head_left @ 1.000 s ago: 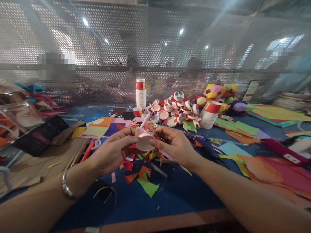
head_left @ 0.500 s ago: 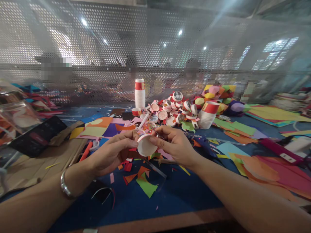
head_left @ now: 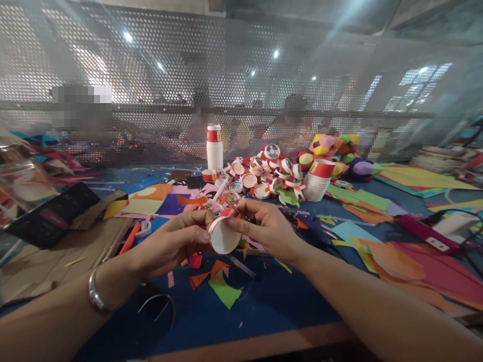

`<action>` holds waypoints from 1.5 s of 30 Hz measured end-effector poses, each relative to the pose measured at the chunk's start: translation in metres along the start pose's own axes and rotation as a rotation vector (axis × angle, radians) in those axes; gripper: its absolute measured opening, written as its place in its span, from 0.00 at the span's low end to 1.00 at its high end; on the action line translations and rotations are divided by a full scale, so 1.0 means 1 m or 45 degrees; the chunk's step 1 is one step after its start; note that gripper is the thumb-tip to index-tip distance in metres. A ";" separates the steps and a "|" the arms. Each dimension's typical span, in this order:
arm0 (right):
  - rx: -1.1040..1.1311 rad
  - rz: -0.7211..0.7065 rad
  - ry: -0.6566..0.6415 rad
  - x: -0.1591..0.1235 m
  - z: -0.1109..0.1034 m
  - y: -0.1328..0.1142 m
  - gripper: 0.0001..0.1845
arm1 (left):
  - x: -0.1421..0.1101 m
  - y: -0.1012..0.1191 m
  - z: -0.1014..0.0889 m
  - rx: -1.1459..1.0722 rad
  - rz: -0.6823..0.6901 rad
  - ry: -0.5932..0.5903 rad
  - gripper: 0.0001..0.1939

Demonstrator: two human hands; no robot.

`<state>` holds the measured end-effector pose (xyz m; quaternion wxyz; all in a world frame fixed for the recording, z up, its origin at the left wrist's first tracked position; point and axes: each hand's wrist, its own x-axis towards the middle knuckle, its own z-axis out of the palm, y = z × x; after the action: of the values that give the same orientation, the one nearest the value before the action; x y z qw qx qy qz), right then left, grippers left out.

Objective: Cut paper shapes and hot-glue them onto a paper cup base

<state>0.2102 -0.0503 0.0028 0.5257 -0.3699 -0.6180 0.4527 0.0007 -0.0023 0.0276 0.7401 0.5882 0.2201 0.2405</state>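
Observation:
Between my hands is a shallow white cut-down paper cup [head_left: 224, 240] with a red band at its edge, its round face tilted toward me. My left hand [head_left: 184, 236] pinches its left rim with thumb and fingertips. My right hand [head_left: 260, 223] is closed around a pair of scissors [head_left: 241, 212], of which only a thin dark metal part shows; its thumb overlaps the cup's upper right edge. Just beyond lies a heap of cut cup rounds [head_left: 264, 176] with paper tabs. A green paper scrap [head_left: 225, 289] lies on the table below the hands.
Stacked paper cups [head_left: 215, 148] stand behind the hands, and a second cup stack [head_left: 319, 180] leans at the heap's right. Cardboard [head_left: 75, 261] and a dark box [head_left: 53, 213] are on the left. Coloured paper [head_left: 433, 266] and a magenta power strip [head_left: 430, 234] lie right.
The cup has turned in my fingers and shows more of its round white face, with the red band now along its left edge. Both hands stay close together on it. The view has shifted slightly.

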 end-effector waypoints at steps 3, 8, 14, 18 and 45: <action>0.034 -0.009 -0.023 0.000 0.000 0.000 0.15 | -0.001 -0.001 -0.001 0.021 -0.009 -0.038 0.04; 0.061 -0.003 -0.062 0.000 0.000 0.002 0.14 | -0.001 -0.002 -0.002 0.105 0.014 -0.083 0.06; 0.045 -0.046 -0.066 0.001 0.001 0.001 0.14 | -0.002 -0.003 -0.005 0.122 0.001 -0.105 0.06; 0.021 -0.059 -0.030 0.001 0.000 0.003 0.14 | -0.002 -0.003 -0.007 0.095 0.012 -0.059 0.06; 0.133 0.150 -0.037 -0.007 0.009 -0.009 0.15 | 0.006 -0.013 -0.009 0.548 0.506 0.001 0.13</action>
<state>0.2025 -0.0611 0.0083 0.5079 -0.3711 -0.5783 0.5195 0.0017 0.0055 0.0125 0.5366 0.7631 0.1469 0.3288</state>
